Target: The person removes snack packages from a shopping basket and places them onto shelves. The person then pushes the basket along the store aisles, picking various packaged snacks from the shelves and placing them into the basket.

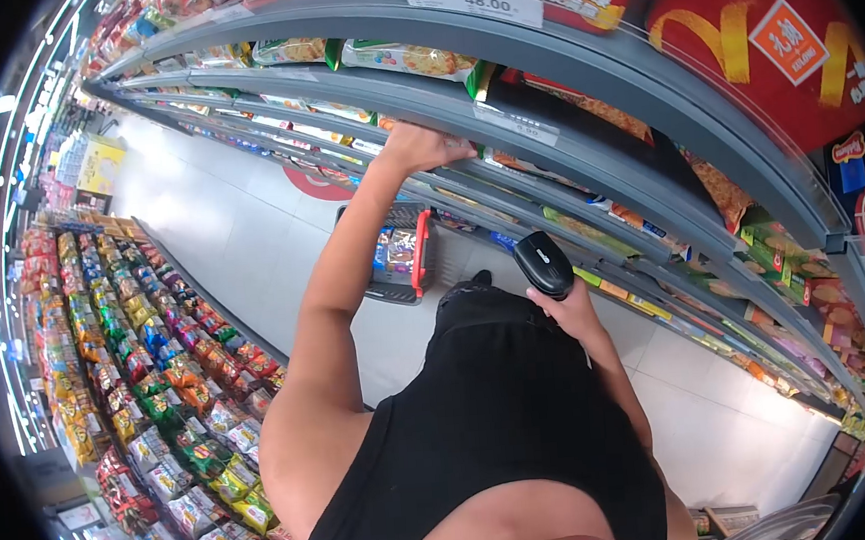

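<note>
My left hand [422,148] reaches to the front edge of a middle shelf [533,127] in the grey rack. Its fingers are curled in at the shelf lip beside packaged goods, and what they grip is partly hidden. In my right hand [567,306], held in front of my waist, is a black handheld barcode scanner [545,265]. The scanner's rounded head points up, towards the rack. Green-and-white snack bags [413,61] lie on the shelf just above my left hand.
A grey shopping basket [394,295] with a red handle and blue packets stands on the floor by the rack. Tiered snack bags [159,379] fill the display on the left. A price label [474,4] and red boxes [757,37] are at the upper right. Pale floor tiles [219,235] form the aisle.
</note>
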`<move>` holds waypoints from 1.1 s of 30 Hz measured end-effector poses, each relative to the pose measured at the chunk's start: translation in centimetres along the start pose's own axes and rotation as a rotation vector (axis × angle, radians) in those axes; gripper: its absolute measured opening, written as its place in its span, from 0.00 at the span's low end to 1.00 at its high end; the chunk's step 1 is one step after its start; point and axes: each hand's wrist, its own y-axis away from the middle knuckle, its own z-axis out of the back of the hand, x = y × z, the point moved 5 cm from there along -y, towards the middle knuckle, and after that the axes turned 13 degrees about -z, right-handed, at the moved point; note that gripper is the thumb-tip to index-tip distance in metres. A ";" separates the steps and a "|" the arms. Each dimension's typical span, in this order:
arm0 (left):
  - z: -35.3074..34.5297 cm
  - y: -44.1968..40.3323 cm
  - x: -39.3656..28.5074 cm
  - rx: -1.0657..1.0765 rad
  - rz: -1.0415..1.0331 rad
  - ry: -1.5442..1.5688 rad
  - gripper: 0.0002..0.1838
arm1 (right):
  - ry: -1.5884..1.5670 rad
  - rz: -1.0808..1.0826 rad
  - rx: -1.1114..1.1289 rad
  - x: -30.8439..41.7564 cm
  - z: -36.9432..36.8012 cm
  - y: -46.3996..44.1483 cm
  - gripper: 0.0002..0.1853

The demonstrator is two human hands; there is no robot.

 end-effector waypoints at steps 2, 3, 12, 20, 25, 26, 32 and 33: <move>-0.5 -0.5 -0.3 0.024 -0.032 -0.074 0.25 | -0.012 0.018 -0.011 0.1 0.3 0.5 0.17; -0.7 -0.6 -0.1 0.064 -0.018 -0.046 0.25 | -0.018 0.031 -0.029 0.2 0.6 0.7 0.17; -0.7 -0.6 0.2 0.102 0.014 0.033 0.25 | -0.101 0.040 -0.150 -2.2 3.5 1.7 0.16; 0.2 0.6 1.6 0.182 0.005 0.002 0.27 | -0.098 -0.012 -0.173 -2.8 3.0 1.7 0.15; 0.1 1.9 1.1 0.175 0.063 -0.091 0.27 | -0.128 0.033 -0.161 -2.3 2.0 1.6 0.15; 0.5 2.4 0.7 0.108 0.022 -0.105 0.27 | -0.129 0.034 -0.153 -2.4 1.8 1.7 0.15; 4.7 4.8 -5.0 -0.278 -0.213 -0.145 0.32 | -0.140 0.003 -0.112 -2.2 1.6 1.9 0.11; 5.0 5.4 -6.0 -0.346 -0.234 -0.102 0.32 | -0.146 0.021 -0.118 -2.3 1.6 2.0 0.11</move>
